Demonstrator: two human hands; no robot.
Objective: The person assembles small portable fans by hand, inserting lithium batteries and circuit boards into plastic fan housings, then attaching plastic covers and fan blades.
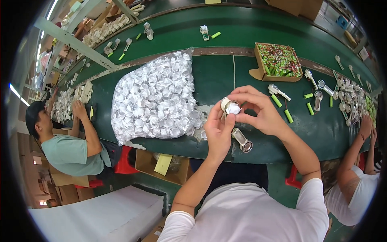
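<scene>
Above the front edge of the green bench, both my hands are closed around a small cream-white round housing point(225, 103) with a white plastic cup point(233, 109) at its open side. My left hand point(219, 131) grips it from below and the left, thumb against the cup. From the right, my right hand point(260, 111) pinches it between thumb and fingertips. The fingers partly hide the piece. Just below my hands, a white device shell point(242, 141) with a round grille-like end lies on the bench.
A large clear bag of white plastic cups point(157, 97) lies to the left. Behind on the right stands a cardboard box of green battery cells point(278, 60). Loose device halves with cells point(279, 92) lie nearby. Co-workers sit at left point(72, 145) and right point(354, 185).
</scene>
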